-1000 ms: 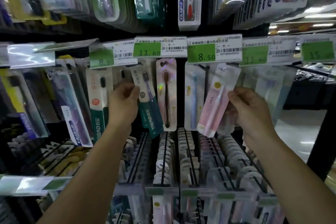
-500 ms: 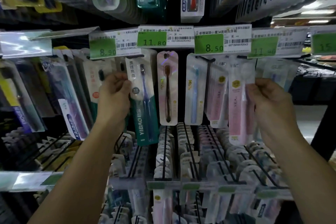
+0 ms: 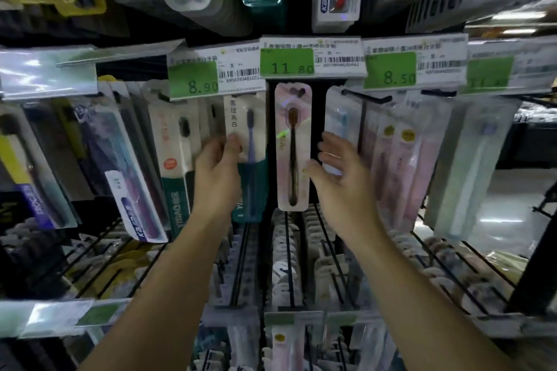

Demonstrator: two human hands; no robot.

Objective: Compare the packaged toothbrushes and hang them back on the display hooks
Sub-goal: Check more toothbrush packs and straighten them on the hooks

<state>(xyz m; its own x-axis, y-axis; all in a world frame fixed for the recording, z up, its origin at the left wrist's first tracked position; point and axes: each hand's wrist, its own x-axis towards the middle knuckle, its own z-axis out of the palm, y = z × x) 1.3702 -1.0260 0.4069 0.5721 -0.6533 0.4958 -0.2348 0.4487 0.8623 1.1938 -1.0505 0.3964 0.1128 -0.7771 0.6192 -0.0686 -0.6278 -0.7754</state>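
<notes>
My left hand (image 3: 217, 173) grips the white-and-teal packaged toothbrush (image 3: 247, 144), which stands upright under the 8.90 price tag with its top behind the tag. My right hand (image 3: 340, 178) is empty, its fingers spread, in front of the gap between a pink pack with a brown toothbrush (image 3: 293, 147) and a pack with a light blue brush (image 3: 342, 120). The pink packaged toothbrush (image 3: 407, 159) hangs among other pink packs to the right of that hand, apart from it. A black display hook (image 3: 366, 96) juts out above them.
Price tags (image 3: 286, 62) run across the shelf edge above the hooks. More packs hang at the left (image 3: 132, 172) and right (image 3: 470, 166), and a top row overhangs. Below, long black wire hooks (image 3: 289, 259) stick out toward me with several white packs.
My right hand has let go of the pink pack, which now hangs with the others, and has moved left, open. My left hand has raised the teal pack up to the tag.
</notes>
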